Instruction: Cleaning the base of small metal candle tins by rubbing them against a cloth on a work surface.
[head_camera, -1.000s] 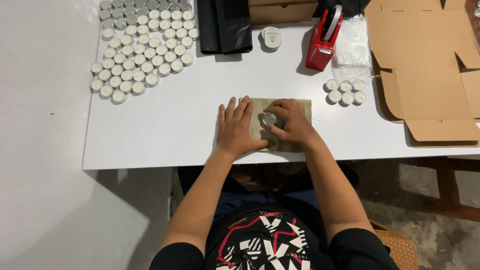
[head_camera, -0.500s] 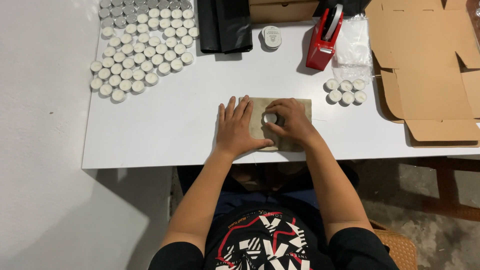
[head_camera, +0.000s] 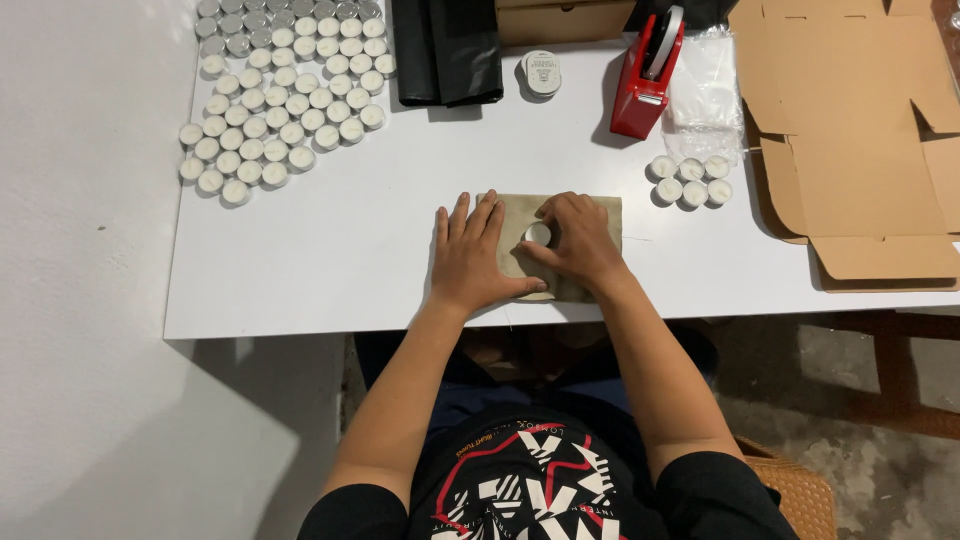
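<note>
One small round tealight (head_camera: 538, 234) sits on the flat tan paper pouch (head_camera: 600, 215) at the near edge of the white table (head_camera: 330, 250) — your left hand (head_camera: 470, 255) lies flat with fingers spread, pinning the pouch's left side, while your right hand (head_camera: 575, 240) curls its fingers around the tealight. Beyond the pouch stand a red tape dispenser (head_camera: 645, 80) and a round white labelled disc (head_camera: 542, 72), with a folded black sheet (head_camera: 445, 50) left of that, six tealights (head_camera: 688, 180) just right of the pouch and flat brown cardboard (head_camera: 850, 130) farther right. Since a second ago your hands have stayed on the pouch, scarcely shifting — the matte paper looks soft and slightly creased.
</note>
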